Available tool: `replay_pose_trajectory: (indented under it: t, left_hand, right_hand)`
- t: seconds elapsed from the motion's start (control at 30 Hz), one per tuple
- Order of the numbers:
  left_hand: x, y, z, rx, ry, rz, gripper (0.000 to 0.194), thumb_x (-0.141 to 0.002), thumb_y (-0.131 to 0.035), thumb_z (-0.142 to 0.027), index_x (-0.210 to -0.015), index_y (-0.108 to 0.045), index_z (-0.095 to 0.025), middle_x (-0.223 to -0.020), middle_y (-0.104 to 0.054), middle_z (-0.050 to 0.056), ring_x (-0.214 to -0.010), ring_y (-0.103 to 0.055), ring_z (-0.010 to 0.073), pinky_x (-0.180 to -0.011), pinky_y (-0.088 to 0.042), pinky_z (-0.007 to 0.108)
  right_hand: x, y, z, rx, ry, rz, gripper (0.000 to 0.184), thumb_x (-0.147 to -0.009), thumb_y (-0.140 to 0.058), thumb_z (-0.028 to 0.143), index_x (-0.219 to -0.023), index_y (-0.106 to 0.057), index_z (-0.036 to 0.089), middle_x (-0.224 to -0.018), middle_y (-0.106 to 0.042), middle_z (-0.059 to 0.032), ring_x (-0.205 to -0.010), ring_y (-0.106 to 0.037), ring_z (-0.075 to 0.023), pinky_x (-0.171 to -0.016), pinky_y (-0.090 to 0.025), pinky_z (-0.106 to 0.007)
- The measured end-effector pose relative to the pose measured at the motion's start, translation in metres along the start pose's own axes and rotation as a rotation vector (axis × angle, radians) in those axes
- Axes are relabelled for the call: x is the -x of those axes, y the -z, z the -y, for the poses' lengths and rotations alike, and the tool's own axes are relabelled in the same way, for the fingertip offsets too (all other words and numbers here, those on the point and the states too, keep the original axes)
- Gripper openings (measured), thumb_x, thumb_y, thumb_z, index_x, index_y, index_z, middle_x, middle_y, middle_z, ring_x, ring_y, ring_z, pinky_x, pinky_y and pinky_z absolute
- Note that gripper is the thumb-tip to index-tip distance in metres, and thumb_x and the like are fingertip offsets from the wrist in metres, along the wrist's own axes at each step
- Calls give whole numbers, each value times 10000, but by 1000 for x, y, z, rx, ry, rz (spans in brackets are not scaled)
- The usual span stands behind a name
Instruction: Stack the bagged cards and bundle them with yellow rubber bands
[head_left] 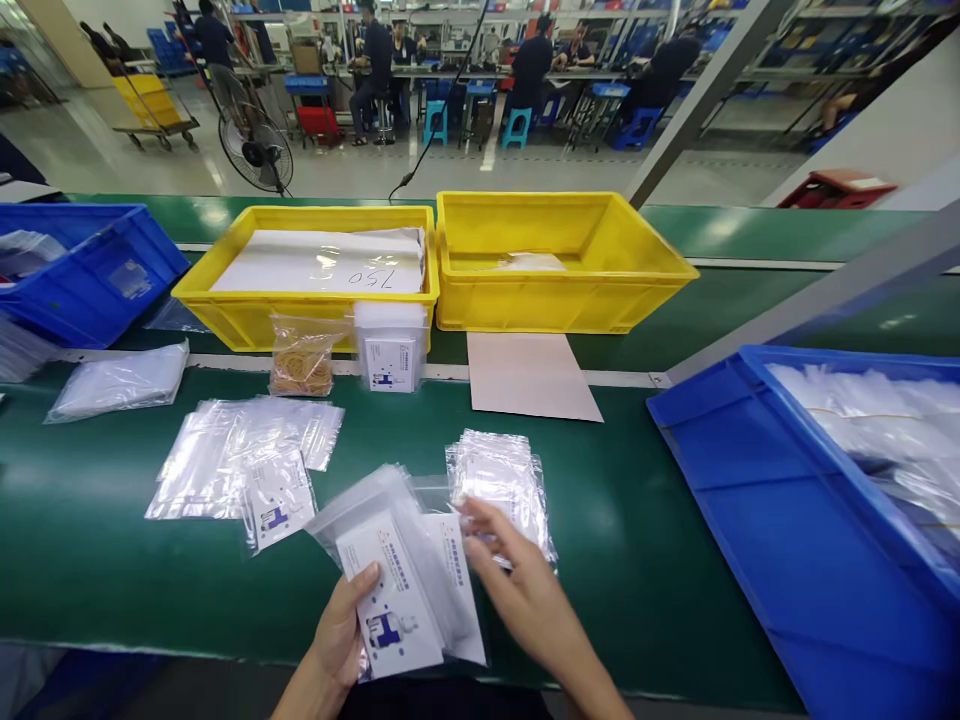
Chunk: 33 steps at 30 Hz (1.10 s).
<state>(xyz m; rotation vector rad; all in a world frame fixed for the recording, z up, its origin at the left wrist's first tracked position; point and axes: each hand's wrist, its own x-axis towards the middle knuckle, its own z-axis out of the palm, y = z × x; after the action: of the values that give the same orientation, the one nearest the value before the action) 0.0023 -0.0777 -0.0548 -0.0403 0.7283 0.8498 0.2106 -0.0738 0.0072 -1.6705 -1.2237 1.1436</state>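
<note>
Left hand: closed on the lower left edge of a fanned stack of clear plastic bags, thumb pressed on the front, remaining fingers mostly hidden behind
Held bags: tilted above the near edge of the green, smooth-topped desk, with white rectangular cards printed in blue showing through
Right hand: partly open, fingers loosely bent, fingertips by the stack's upper right edge; slightly blurred, so I cannot tell whether they pinch a bag
Beyond the right hand: a shiny pile of flat clear plastic bags, partly hidden by the fingers
Left on the desk: a spread of flat, clear plastic sleeves, with a single bagged white card at its near right corner
Farther back: a clear bag of tan rubber bands beside an upright packet of bagged cards, and a pale, flat cardboard sheet
Behind these: two rectangular yellow plastic bins side by side, the left one holding white paper
Far right: a large, tilted blue plastic bin with clear bags inside
</note>
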Motion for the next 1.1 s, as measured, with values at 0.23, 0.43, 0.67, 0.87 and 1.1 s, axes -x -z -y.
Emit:
replay_pose_trajectory:
  t: [0.23,0.43,0.67,0.87,1.1]
  left_hand:
    - [3,5,-6,-29,9,-87,328,-687,-842,-181,-967,-710,-74,-938,-760,152,-957,-698,350,-910,-561,470]
    - [0,-1,-6,-47,2,-81,459,-636,-878,-194,-1029,-686,-58,-920,-760,161,-926,-706,357,-879,-579,461]
    - [1,-7,-4,-13,24,-109,388,-600,-899,-216,-924,-723,-96,-876,-769,131,-918,-711,346,-894,-567,462]
    - [0,-7,-8,4,1,-96,425,-585,-906,-212,-942,-717,-79,-889,-766,145,-818,-733,299,-737,-616,377]
    - [0,-9,-1,-10,-15,-56,407,-626,-885,-234,-957,-701,-85,-881,-769,131,-858,-727,307,-879,-571,433]
  right_hand:
    - [-7,33,-3,-150,-74,-22,429,-900,-489,542,-1116,-578,183,-867,-676,-75,-732,-637,-214,-573,-494,-288]
    - [-7,20,-1,119,-12,-186,592,-894,-505,501,-1412,-414,228,-1375,-531,-143,-1195,-544,-305,-845,-520,-394]
    - [-2,17,4,-106,3,144,398,-935,-466,479,-1049,-686,167,-732,-691,-32,-663,-630,-186,-612,-497,-274]
    - [-16,49,-16,23,-132,-290,718,-810,-577,605,-1382,-467,184,-1328,-574,-182,-1154,-575,-348,-689,-558,-360]
    - [0,-5,4,-21,46,189,371,-910,-493,512,-728,-591,204,-579,-516,25,-538,-495,-137,-494,-398,-237]
